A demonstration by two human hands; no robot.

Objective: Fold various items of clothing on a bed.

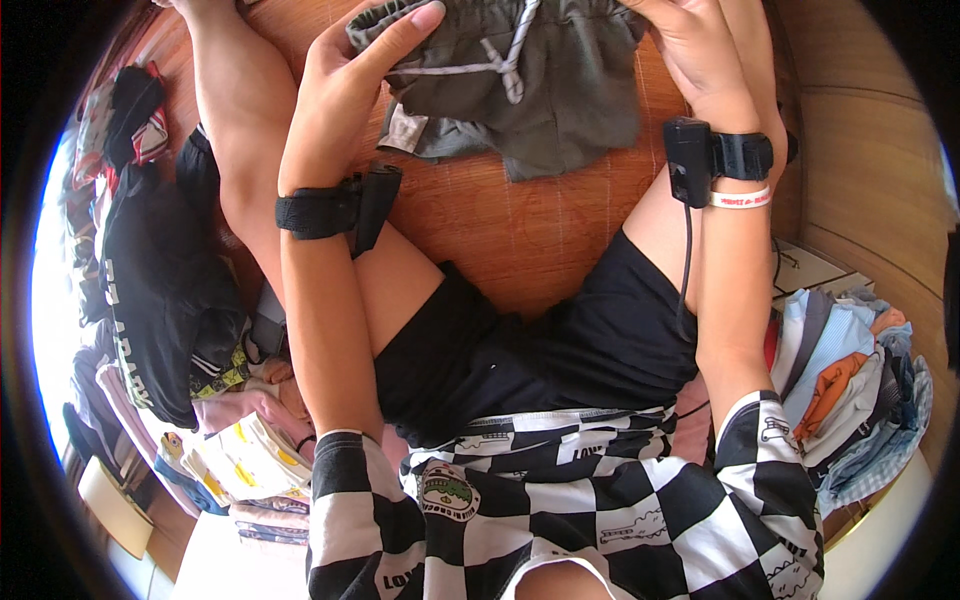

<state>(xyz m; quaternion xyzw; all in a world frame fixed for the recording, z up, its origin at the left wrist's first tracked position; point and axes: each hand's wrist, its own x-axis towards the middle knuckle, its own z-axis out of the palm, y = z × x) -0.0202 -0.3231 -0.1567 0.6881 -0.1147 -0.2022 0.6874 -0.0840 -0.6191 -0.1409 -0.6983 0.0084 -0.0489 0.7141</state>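
Left hand (340, 65) is grasping one end of a waistband, its thumb lying over the cloth, while the right hand (695, 45) is gripping the other end, its fingers partly running out of view. Between them, the green-grey shorts (570, 110) are hanging at the far side, over a reddish-brown wooden surface (480, 235). Wood panelling (865, 130) is rising along the right. Bare legs are flanking the surface, and a checked shirt (560, 480) is filling the near side. Clothes are crowding the left, where a dark garment (160, 290) is sprawling loosely, with a yellow-patterned white cloth (245, 460) lying nearer. On the right, a pile of folded clothes (845, 385) is leaning in layers of blue, orange and white. Black straps (315, 213) are circling both wrists, each carrying a boxy device; a cord (687, 260) is trailing from the right one. Glossy grain is showing on the wood. Soft gathers are puckering the waistband, and a pale, flecked drawstring (511, 80) is dangling in a knot.
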